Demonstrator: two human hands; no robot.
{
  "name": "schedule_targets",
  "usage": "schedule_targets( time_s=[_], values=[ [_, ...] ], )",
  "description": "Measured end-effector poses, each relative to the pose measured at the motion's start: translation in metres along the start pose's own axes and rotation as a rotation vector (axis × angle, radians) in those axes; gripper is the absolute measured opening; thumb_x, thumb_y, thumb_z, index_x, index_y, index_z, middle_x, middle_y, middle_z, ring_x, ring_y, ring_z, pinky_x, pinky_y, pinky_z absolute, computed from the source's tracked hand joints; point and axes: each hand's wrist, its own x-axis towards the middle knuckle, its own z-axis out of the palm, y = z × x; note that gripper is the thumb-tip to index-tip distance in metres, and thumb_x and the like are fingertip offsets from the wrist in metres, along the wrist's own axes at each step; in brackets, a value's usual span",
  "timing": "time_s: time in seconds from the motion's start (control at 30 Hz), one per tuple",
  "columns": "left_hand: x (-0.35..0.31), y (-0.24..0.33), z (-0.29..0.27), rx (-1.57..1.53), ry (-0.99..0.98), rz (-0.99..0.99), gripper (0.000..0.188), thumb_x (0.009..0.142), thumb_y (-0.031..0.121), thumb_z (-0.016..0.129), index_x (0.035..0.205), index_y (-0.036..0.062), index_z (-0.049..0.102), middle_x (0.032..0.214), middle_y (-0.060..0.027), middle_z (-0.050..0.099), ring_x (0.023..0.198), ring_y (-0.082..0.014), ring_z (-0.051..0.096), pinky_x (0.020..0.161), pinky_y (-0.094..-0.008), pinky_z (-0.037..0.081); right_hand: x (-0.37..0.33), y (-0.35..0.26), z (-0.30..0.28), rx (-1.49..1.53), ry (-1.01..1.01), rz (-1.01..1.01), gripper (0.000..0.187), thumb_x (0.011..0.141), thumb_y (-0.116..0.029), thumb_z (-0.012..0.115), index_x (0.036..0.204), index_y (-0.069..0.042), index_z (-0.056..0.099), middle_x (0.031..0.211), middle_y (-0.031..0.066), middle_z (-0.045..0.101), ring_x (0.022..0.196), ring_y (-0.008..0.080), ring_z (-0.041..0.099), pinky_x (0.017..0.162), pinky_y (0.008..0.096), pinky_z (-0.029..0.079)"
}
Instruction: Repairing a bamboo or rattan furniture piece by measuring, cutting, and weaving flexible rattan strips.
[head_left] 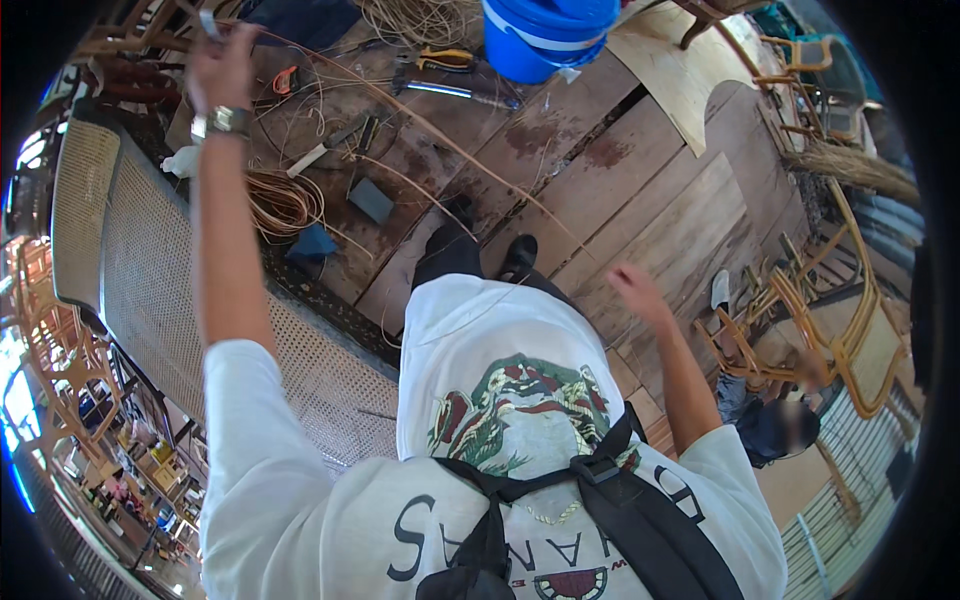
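Note:
A long, thin rattan strand runs slantwise across the space ahead of me, between my two hands. My left hand is stretched far forward at the upper left, fingers closed on the strand's end; a small whitish piece shows at its fingertips, too blurred to name. Lower and to the right, my right hand is pinched at the strand's other end, partly smeared by motion. Beneath my left forearm lies a coil of rattan. Beside my left arm stands a seat with a woven cane panel.
On the wooden floor lie yellow-handled pliers, a hammer, a knife and a grey block. A blue bucket stands ahead. At right, another person sits near wooden chair frames.

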Motion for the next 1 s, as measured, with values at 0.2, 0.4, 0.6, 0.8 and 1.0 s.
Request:
schedule_targets(
  time_s=[0.2,0.4,0.6,0.8,1.0],
  values=[
    [0.09,-0.137,-0.029,0.638,0.135,-0.11,0.08,0.066,0.074,0.069,0.108,0.0059,0.071,0.102,-0.0181,0.071,0.099,-0.0354,0.067,0.088,-0.0437,0.051,0.158,-0.198,0.09,0.153,0.135,-0.218,0.021,0.096,-0.025,0.061,0.1,-0.004,0.065,0.069,0.0037,0.058,0.065,0.0112,0.057,0.059,0.0294,0.046],
    [-0.165,-0.059,0.065,-0.128,-0.596,-0.792,0.047,0.091,0.053,0.064,0.092,0.0075,0.076,0.067,0.0034,0.064,0.049,-0.0038,0.036,0.046,-0.024,0.028,0.216,-0.269,0.115,0.05,0.163,-0.222,0.022,0.09,-0.022,0.064,0.096,-0.002,0.066,0.079,0.0122,0.068,0.071,0.0201,0.063,0.065,0.0361,0.048],
    [-0.219,-0.068,0.124,-0.712,-0.511,-0.931,0.028,0.089,0.028,0.072,0.101,0.0024,0.072,0.083,-0.0031,0.072,0.071,-0.0083,0.06,0.064,-0.0246,0.046,0.219,-0.275,0.125,0.207,0.02,-0.051,0.023,0.09,-0.022,0.06,0.095,-0.001,0.067,0.085,0.0205,0.068,0.081,0.0371,0.066,0.072,0.0428,0.051],
    [-0.146,-0.112,0.132,-0.25,-0.476,-0.658,0.024,0.085,0.025,0.074,0.094,0.0033,0.072,0.083,-0.0053,0.073,0.075,-0.0129,0.065,0.068,-0.0285,0.05,0.199,-0.239,0.128,-0.069,0.264,-0.191,0.014,0.092,-0.014,0.06,0.097,-0.001,0.064,0.079,0.017,0.067,0.068,0.0342,0.065,0.061,0.0407,0.05],
    [-0.14,-0.147,0.16,-0.025,-0.501,-0.534,0.034,0.081,0.042,0.075,0.093,0.01,0.074,0.083,-0.0095,0.072,0.078,-0.0256,0.068,0.073,-0.0372,0.052,0.196,-0.245,0.132,-0.269,0.354,-0.257,0.01,0.09,-0.013,0.06,0.094,-0.004,0.061,0.085,0.0195,0.066,0.078,0.0397,0.064,0.066,0.0456,0.051]
  ],
)
